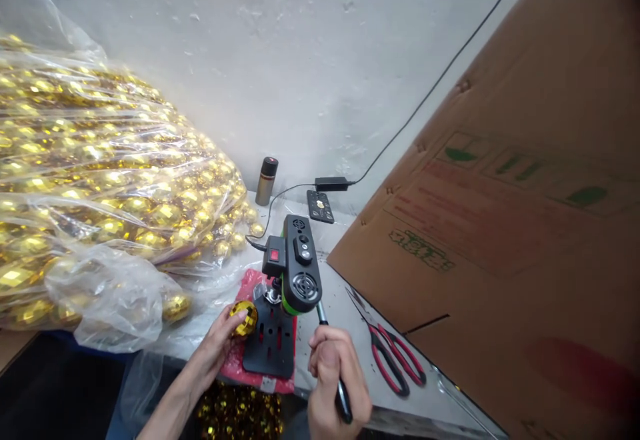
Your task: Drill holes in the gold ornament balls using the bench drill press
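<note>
My left hand (220, 340) is closed on a shiny gold faceted ball (244, 320), at the left edge of a black slotted base plate (270, 343). That plate belongs to a small bench drill press (303, 263) with a black and green housing and a red switch (275, 255). Under the housing, a metal chuck (273, 295) shows in part, close to the ball. My right hand (337, 377) is wrapped around the black grip of a lever (344, 403), whose metal rod runs up toward the drill press. Red plastic wrap (231, 367) lies beneath the base.
A large clear bag (125, 187) of gold balls fills the left. Red-handled scissors (395, 360) and a leaning cardboard box (500, 227) stand right. Behind are a spray-type can (267, 181), a phone (320, 207) and a power adapter (331, 184). More gold balls (240, 413) lie below the table edge.
</note>
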A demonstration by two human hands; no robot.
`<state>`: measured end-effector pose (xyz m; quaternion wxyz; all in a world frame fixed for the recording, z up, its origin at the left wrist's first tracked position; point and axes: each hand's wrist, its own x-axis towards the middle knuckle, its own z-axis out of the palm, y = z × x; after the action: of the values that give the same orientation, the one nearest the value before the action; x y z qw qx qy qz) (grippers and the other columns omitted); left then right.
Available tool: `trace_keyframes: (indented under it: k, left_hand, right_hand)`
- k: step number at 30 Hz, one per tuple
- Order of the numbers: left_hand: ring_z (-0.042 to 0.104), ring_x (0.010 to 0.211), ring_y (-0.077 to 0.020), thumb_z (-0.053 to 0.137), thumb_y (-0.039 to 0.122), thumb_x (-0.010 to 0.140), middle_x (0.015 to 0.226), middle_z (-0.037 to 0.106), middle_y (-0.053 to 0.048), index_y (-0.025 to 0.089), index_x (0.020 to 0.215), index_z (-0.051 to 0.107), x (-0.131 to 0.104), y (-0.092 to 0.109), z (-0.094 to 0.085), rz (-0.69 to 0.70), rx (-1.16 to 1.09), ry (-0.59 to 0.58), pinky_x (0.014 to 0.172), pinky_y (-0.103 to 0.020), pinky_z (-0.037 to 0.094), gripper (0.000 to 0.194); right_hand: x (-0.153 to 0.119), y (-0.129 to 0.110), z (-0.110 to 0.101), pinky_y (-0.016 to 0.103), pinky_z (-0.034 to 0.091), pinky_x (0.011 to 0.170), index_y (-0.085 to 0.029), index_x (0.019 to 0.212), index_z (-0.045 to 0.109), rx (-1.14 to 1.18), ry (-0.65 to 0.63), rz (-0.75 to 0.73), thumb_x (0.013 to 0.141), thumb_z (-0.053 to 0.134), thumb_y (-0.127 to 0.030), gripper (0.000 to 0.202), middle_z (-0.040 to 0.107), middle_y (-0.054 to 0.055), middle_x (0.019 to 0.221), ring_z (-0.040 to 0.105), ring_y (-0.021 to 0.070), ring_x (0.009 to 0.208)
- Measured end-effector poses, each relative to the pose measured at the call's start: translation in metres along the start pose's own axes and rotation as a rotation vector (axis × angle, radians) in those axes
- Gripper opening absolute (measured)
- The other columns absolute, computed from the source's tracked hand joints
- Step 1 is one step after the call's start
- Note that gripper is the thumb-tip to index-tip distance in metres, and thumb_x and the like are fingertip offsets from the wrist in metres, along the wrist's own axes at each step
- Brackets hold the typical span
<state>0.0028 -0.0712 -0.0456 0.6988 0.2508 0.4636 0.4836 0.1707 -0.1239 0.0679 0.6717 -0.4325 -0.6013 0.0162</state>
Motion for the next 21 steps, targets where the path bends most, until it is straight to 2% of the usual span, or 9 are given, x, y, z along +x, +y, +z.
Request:
trace_keyframes:
  k: [3,6,11,13,15,18,21]
  left_hand:
    - [0.079,0.1,-0.0257,0.093,0.055,0.069,0.117,0.08,-0.008,0.023,0.127,0.069,0.001,0.002,0.0,0.053,0.015,0.007,0.083,-0.033,0.061,0.071]
    - [0.078,0.106,-0.0286,0.097,0.056,0.063,0.125,0.078,-0.01,0.025,0.136,0.066,0.002,0.005,0.005,0.072,0.017,0.01,0.086,-0.035,0.061,0.085]
    - [0.08,0.101,-0.03,0.099,0.068,0.054,0.108,0.083,-0.01,0.019,0.116,0.07,0.009,0.002,0.018,0.069,0.02,0.092,0.087,-0.037,0.061,0.084]
    - [0.079,0.102,-0.0306,0.098,0.072,0.052,0.106,0.083,-0.01,0.018,0.114,0.068,0.011,-0.001,0.023,0.093,0.054,0.126,0.092,-0.038,0.06,0.087]
    - [0.079,0.102,-0.0319,0.095,0.073,0.055,0.104,0.083,-0.011,0.018,0.117,0.065,0.013,-0.005,0.026,0.107,0.092,0.135,0.094,-0.041,0.06,0.088]
    - [0.078,0.111,-0.0343,0.091,0.071,0.062,0.113,0.083,-0.013,0.019,0.122,0.062,0.014,-0.01,0.027,0.177,0.161,0.111,0.1,-0.045,0.059,0.084]
    - [0.077,0.117,-0.0366,0.084,0.067,0.073,0.122,0.081,-0.014,0.02,0.125,0.065,0.013,-0.016,0.025,0.282,0.346,0.051,0.104,-0.05,0.06,0.073]
  right_hand:
    - [0.001,-0.002,0.001,0.023,0.044,0.058,-0.022,0.074,0.052,0.005,0.01,-0.015,0.107,0.047,-0.012,0.035,0.05,-0.004,0.066,0.058,0.0115,0.065]
    - [0.006,-0.006,0.002,0.022,0.042,0.057,-0.022,0.076,0.052,0.021,0.013,0.011,0.107,0.048,-0.011,0.033,0.051,-0.004,0.067,0.056,0.0101,0.063]
    - [0.017,-0.015,0.0,0.02,0.04,0.053,-0.021,0.079,0.054,0.027,-0.013,0.068,0.108,0.048,-0.011,0.031,0.053,-0.003,0.07,0.052,0.0084,0.06]
    - [0.02,-0.016,-0.001,0.02,0.041,0.053,-0.021,0.078,0.053,0.022,-0.017,0.069,0.107,0.048,-0.01,0.031,0.053,-0.003,0.07,0.052,0.0082,0.06]
    - [0.021,-0.016,-0.001,0.02,0.041,0.054,-0.021,0.078,0.053,0.018,-0.015,0.056,0.107,0.048,-0.009,0.031,0.052,-0.004,0.07,0.052,0.008,0.06]
    - [0.019,-0.014,-0.001,0.02,0.041,0.052,-0.021,0.079,0.053,0.013,-0.019,0.036,0.106,0.048,-0.007,0.031,0.052,-0.003,0.07,0.052,0.008,0.058]
    - [0.015,-0.013,-0.002,0.021,0.039,0.05,-0.021,0.08,0.053,0.009,-0.032,0.038,0.106,0.047,-0.008,0.03,0.054,-0.003,0.07,0.052,0.0082,0.057]
